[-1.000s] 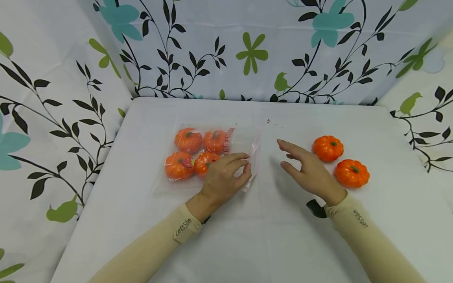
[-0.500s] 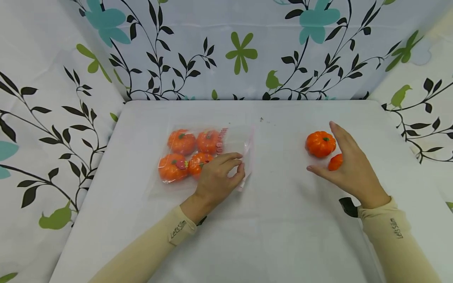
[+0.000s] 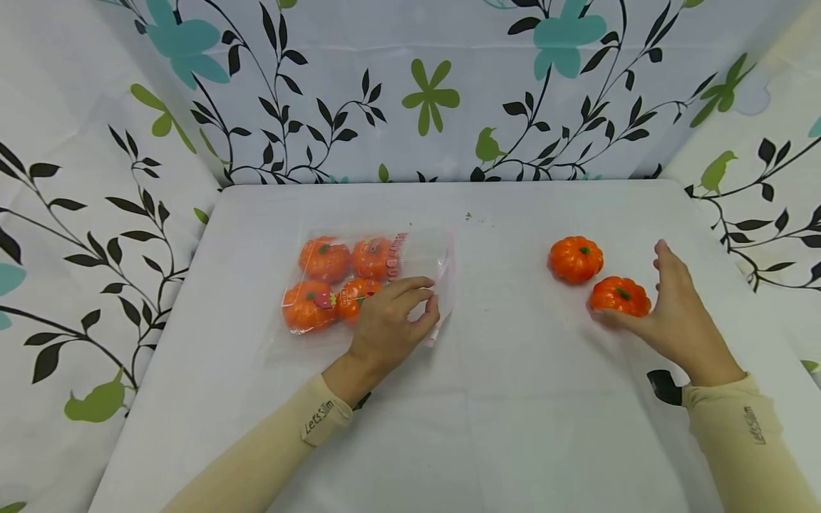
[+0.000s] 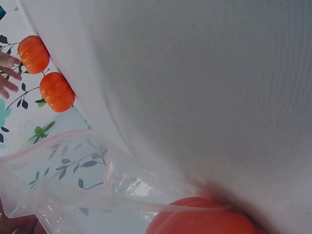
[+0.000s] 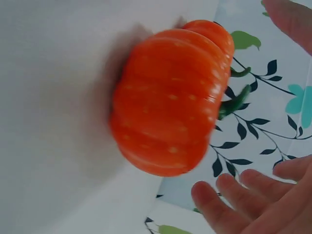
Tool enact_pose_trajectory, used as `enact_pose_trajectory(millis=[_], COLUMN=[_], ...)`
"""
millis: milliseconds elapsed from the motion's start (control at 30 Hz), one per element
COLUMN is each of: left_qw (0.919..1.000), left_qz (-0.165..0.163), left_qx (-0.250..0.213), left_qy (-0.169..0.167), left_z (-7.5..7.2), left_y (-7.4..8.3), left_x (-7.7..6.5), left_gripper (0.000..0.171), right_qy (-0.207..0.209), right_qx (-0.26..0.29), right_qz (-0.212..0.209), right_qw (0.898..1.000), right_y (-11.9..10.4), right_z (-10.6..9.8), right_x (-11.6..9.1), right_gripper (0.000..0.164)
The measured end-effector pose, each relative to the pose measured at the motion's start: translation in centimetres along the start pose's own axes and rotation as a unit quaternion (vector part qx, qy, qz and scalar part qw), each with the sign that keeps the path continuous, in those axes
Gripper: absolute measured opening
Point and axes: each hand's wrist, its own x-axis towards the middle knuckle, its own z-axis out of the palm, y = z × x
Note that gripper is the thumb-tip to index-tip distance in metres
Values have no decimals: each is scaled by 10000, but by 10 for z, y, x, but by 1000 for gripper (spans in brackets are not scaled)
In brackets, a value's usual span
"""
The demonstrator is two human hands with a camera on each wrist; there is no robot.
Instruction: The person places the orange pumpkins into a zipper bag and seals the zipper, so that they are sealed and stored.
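A clear zip bag point(image 3: 420, 251) with pink print lies on the table, several small orange toy pumpkins inside. My left hand point(image 3: 390, 326) pinches the bag's edge near its opening, and the forearm comes from the front. In the left wrist view the clear bag mouth point(image 4: 53, 195) gapes, with an orange pumpkin point(image 4: 200, 219) below. At the right, my right hand point(image 3: 688, 333) spreads thumb and fingers around the nearer loose pumpkin point(image 3: 621, 296). Its thumb overlaps the pumpkin's front edge. In the right wrist view, fingertips point(image 5: 202, 192) stand apart from the pumpkin.
A second loose pumpkin point(image 3: 576, 259) with a green stem sits behind and left of the nearer one. The white table point(image 3: 513, 427) runs back to a cloth backdrop point(image 3: 359, 43) printed with leaves and flowers, which also hangs on both sides.
My right hand has moved right, from between the bag and the loose pumpkins to around the nearer pumpkin. My left hand keeps its pinch on the bag. The head view has shifted slightly.
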Motion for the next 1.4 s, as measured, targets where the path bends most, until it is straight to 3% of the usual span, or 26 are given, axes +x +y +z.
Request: enact_pose_trajectory(millis=[200,400,833,1133,1400], left_qw=[10000,10000,10000,10000,9998], left_qz=[-10,9,34,45,-40], left_qx=[3,-34,90,64,195], left_qy=[-30,29,26,46,67], left_z=[0,0,-3,-4,-4], left_y=[-1,-2,-4,-2,1], left_x=[-2,-1,2,3,4], left_gripper=[10,10,11,10,9], right_qy=[-398,-599,-397,-711,-974], right_qx=[330,114,225,811,1757], right_qz=[460,728,938,524,-307], right_qw=[9976,9955,9945,9928,9791], right_y=[14,17,19,-20,-77], right_z=[12,16,24,28,42], right_x=[-5,-9,-13,-12,2], right_gripper=[134,131,112,104,94])
